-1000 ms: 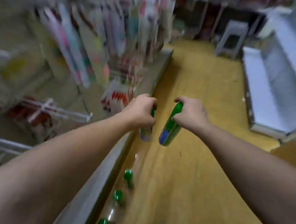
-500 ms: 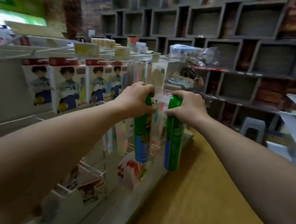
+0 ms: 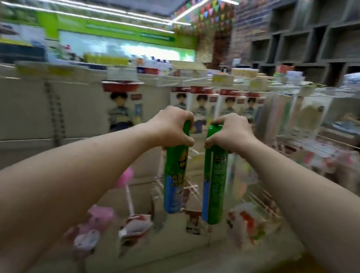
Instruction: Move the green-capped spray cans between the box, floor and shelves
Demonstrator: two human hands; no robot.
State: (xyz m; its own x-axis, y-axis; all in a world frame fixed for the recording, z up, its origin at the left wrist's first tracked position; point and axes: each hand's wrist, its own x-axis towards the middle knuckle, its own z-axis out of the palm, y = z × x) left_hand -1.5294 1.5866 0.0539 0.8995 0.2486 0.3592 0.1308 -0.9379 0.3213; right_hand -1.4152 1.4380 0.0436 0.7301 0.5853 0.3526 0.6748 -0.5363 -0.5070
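- The left hand (image 3: pixel 172 128) grips the top of the left can (image 3: pixel 174 175), fingers curled over its cap; the can hangs upright at frame centre.
- The right hand (image 3: pixel 230 134) clamps the top of the right can (image 3: pixel 214 179) the same way, just beside the first, a narrow gap between them.
- Both cans are held only at the top, with nothing under them, so a loosened finger could let one slide out and fall toward the shelf base (image 3: pixel 202 263) at lower centre.
- The cans hang close enough that a small swing could knock them together.
- White hooks (image 3: pixel 192 186) stick out right behind the cans; pushing forward could catch on them or on the hanging packets (image 3: pixel 246 218).
- Fingers pressing on the caps could, I judge, set off the spray, though the nozzles are hidden.
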